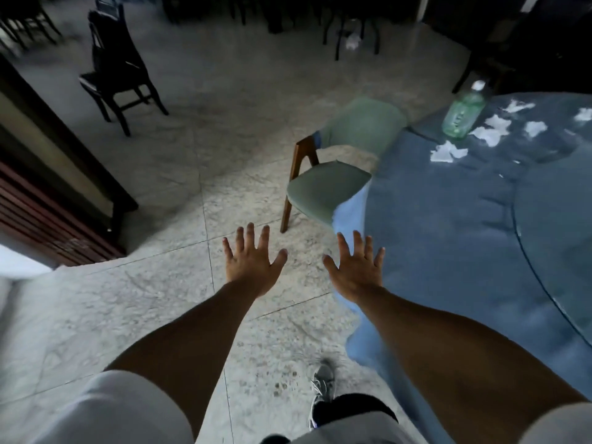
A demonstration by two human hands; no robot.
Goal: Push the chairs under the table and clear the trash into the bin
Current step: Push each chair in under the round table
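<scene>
A green padded chair [326,190] with brown wooden legs stands at the left edge of a round table under a blue cloth [448,219]; its seat is partly under the hanging cloth. On the table lie several crumpled white paper scraps [447,152] and a green plastic bottle [463,115] with a white cap. My left hand [251,259] and my right hand [355,267] are stretched forward with fingers spread, both empty, short of the chair. The right hand hovers over the cloth's edge.
A dark wooden chair [115,68] stands on the marble floor at the far left. Dark furniture [48,174] lines the left side. More dark chair legs [349,33] stand at the back, with a whitish object [352,41] on the floor beneath. My shoe [322,384] is below.
</scene>
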